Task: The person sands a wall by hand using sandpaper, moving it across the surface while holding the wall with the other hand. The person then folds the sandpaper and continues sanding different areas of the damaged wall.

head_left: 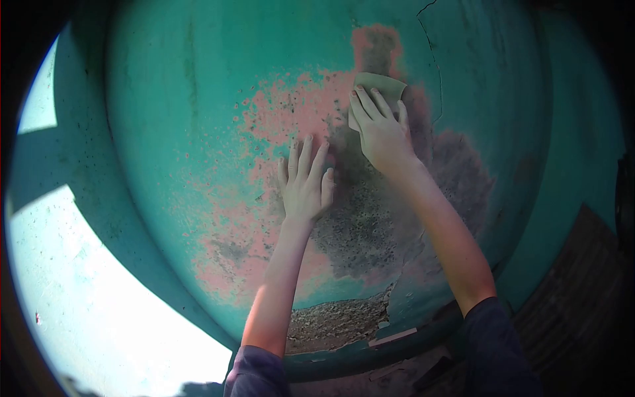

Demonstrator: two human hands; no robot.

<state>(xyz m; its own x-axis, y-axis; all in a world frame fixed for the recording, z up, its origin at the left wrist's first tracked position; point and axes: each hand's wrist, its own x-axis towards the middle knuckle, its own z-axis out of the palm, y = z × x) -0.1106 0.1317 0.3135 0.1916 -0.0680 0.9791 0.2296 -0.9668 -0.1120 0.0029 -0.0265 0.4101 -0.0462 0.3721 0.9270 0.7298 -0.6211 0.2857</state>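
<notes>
A green wall shows a large worn patch of pink and dark grey. My right hand presses a pale sheet of sandpaper flat against the upper part of this patch, its fingers laid over the sheet. Lower and to the left, my left hand lies on the patch with its fingers spread and nothing in it. The part of the sheet beneath my right hand is hidden.
A thin crack runs down the wall at the upper right. Rough exposed material shows near the wall's lower edge. Bright light falls at the left, and a brown ridged surface stands at the lower right.
</notes>
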